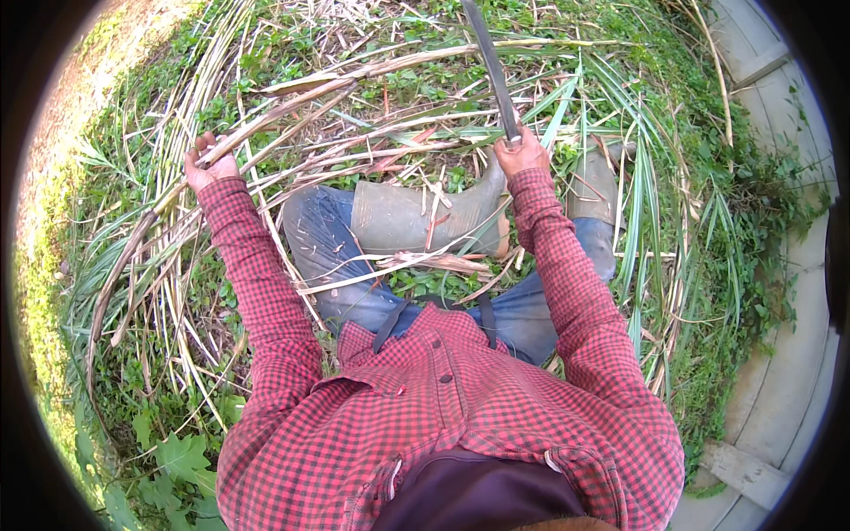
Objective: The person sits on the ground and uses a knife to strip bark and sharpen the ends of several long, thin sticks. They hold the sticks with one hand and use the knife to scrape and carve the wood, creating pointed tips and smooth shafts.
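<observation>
Out to the left, my left hand (pixel 212 164) is turned palm up, its fingers curled round a long, dry brown cane stalk (pixel 305 99). The stalk slants from beside my left sleeve up toward the far middle, with dry leaf sheath along it. My right hand (pixel 522 152) grips a machete by its handle, which the fist mostly hides. The dark, narrow machete blade (pixel 492 66) points away from me and slightly left, out past the top of the picture. It crosses over the far part of the stalk; whether the two touch I cannot tell.
I sit on weedy ground with knees bent outward. My rubber boots (pixel 425 217) lie close below the blade. Cut stalks and long leaves (pixel 181 292) are heaped at left, with green blades (pixel 633 115) at right. A pale wall of boards or panels (pixel 784 372) curves along the right.
</observation>
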The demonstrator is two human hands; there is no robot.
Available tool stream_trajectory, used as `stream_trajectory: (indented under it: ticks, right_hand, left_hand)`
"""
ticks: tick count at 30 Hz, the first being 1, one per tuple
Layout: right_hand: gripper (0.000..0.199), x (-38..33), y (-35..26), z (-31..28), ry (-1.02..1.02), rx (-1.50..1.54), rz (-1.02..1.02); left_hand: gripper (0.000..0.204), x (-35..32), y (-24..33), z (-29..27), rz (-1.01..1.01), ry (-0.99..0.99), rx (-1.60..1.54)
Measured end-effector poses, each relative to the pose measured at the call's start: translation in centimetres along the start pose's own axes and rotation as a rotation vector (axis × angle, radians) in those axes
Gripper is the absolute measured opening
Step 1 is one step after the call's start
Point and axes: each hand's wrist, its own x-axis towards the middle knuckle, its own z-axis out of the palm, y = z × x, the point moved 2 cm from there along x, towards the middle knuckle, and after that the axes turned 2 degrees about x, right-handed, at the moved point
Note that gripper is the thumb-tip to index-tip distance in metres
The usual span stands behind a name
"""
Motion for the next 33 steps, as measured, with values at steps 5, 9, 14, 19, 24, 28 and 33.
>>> stream_trajectory:
  ticks: [5,9,14,19,24,28,33]
  right_hand:
    - [0.05,-1.6,2.0,-1.0,-0.125,0.129,0.098]
    - [0.053,-3.0,3.4,-0.4,-0.203,0.17,0.166]
    - [0.053,-3.8,-1.3,-3.7,-0.193,0.089,-0.074]
    - [0.053,-7.0,-11.6,-2.6,-0.459,-0.107,-0.447]
    - [0.054,-3.2,-9.2,-0.4,-0.418,-0.165,-0.313]
    - [0.059,1.2,-1.6,-3.1,-0.275,-0.194,0.022]
    - [0.06,-0.1,-3.4,-3.1,-0.366,-0.408,-0.361]
  left_hand:
    - [0.032,1.4,1.0,-2.9,0.036,0.188,0.027]
    - [0.036,4.2,4.0,-6.0,0.158,0.243,0.029]
    - [0.046,2.4,4.7,-2.8,0.296,0.122,-0.008]
    - [0.046,-5.3,4.6,2.6,0.373,-0.01,-0.048]
    - [0.043,-7.0,4.6,4.0,0.389,-0.021,-0.053]
    - [0.044,-5.7,2.7,3.3,0.41,0.033,-0.011]
    - [0.041,-7.8,-3.3,3.6,0.247,0.048,-0.087]
